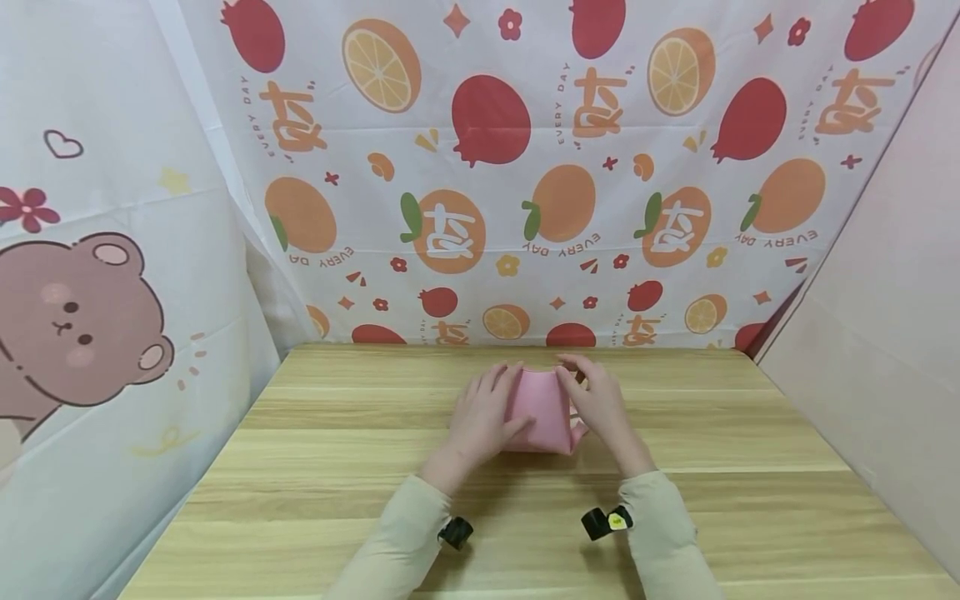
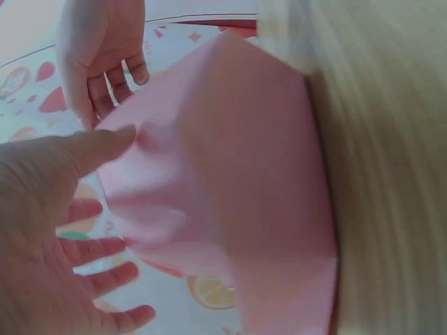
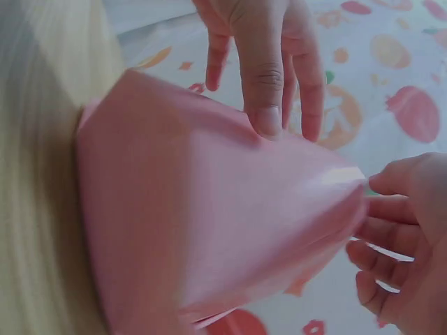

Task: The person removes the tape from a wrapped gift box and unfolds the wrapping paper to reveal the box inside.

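A pink box-like paper pouch point(image 1: 542, 417) with creased sides stands on the table, narrowing towards its top. My left hand point(image 1: 476, 417) holds its left side, and in the left wrist view the thumb point(image 2: 105, 146) presses a dent into the pink face while the fingers spread behind the edge. At the top right corner, my right hand point(image 1: 600, 404) pinches the rim; in the right wrist view its fingers point(image 3: 391, 234) curl at that narrow end. Part of a pink flap point(image 1: 579, 433) shows by the right wrist. The inside of the pouch is hidden.
The wood-grain table point(image 1: 330, 467) runs back to a white cloth point(image 1: 487, 200) printed with fruit. A cloth with a bear point(image 1: 82, 317) hangs on the left, and a plain pale panel point(image 1: 885, 300) stands on the right. Small black cameras point(image 1: 455, 533) sit on both wrists.
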Tool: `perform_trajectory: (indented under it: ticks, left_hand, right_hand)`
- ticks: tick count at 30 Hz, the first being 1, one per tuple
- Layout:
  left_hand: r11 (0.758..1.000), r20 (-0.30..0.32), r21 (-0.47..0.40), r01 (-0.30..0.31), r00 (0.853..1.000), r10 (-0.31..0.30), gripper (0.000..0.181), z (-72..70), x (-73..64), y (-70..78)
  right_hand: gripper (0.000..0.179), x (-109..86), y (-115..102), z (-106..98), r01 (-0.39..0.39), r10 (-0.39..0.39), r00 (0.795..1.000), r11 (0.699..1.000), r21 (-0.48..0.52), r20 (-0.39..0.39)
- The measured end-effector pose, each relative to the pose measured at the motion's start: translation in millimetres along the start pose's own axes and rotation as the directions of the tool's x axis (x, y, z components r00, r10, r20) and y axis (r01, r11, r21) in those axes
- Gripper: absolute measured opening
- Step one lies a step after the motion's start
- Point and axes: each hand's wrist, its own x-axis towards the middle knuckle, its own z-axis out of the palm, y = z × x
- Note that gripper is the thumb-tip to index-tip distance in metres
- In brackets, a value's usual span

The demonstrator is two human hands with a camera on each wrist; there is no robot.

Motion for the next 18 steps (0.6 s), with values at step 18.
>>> perform_trajectory:
  ticks: [18]
  left_hand:
    - [0.975, -0.053, 0.102, -0.196, 0.978, 0.202, 0.026, -29.2, -4.9, 12.5]
  right_hand:
    - [0.030, -20.8, -40, -39, 0.126, 0.060, 0.887, 0.922, -0.367, 0.457]
